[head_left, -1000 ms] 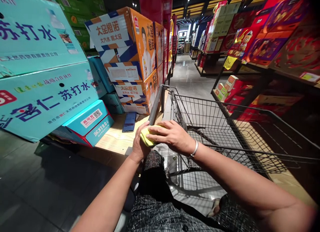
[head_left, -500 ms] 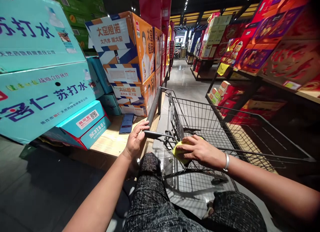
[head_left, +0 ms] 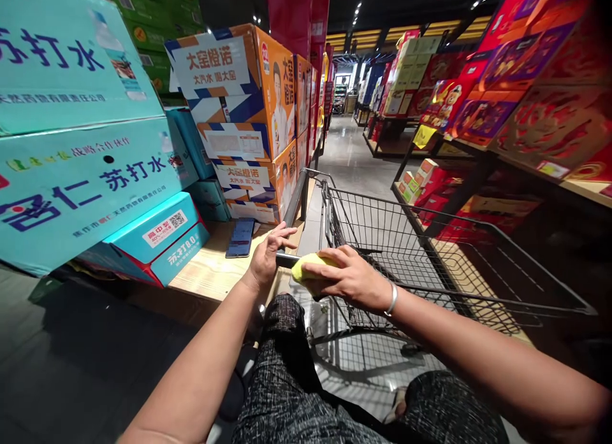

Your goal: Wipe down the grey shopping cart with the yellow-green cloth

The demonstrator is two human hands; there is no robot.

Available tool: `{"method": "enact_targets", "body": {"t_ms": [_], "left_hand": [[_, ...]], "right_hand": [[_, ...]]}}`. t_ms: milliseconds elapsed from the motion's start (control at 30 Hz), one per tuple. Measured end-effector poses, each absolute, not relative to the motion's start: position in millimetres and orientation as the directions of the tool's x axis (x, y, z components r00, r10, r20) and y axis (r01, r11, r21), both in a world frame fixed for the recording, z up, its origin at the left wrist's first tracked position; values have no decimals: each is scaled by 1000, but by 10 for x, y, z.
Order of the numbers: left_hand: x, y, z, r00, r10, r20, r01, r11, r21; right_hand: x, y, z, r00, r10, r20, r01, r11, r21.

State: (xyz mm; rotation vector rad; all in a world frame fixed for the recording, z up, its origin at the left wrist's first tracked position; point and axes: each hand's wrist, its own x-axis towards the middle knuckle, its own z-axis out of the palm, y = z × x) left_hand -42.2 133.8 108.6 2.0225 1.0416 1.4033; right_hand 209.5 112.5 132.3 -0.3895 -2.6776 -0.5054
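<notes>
A dark wire shopping cart stands in front of me in a shop aisle. My right hand presses a yellow cloth against the cart's metal frame bar near the handle, fingers closed over the cloth. My left hand grips the lower end of the cart's grey handle bar, fingers curled round it. My knee in dark patterned trousers is just below both hands.
Teal boxes and orange drink cartons are stacked on a low wooden platform at left, with a dark phone lying on it. Shelves of red gift boxes line the right. The aisle floor runs ahead.
My right hand has carried the yellow cloth from the handle down to the cart's basket frame, then back left along the bar towards my left hand. My left hand stays on the handle.
</notes>
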Motion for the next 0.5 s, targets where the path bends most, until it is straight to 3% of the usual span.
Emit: {"method": "enact_targets", "body": {"t_ms": [100, 333, 500], "left_hand": [[-387, 1359, 1099, 178, 787, 590, 379, -609, 697], [-368, 1427, 1056, 161, 782, 603, 400, -610, 684], [-394, 1466, 1073, 168, 780, 603, 443, -606, 661]], "right_hand": [[2446, 1086, 1138, -901, 198, 387, 335, 884, 326], [2834, 907, 941, -884, 349, 311, 444, 833, 329], [2382, 937, 974, -843, 262, 470, 453, 816, 359]]}}
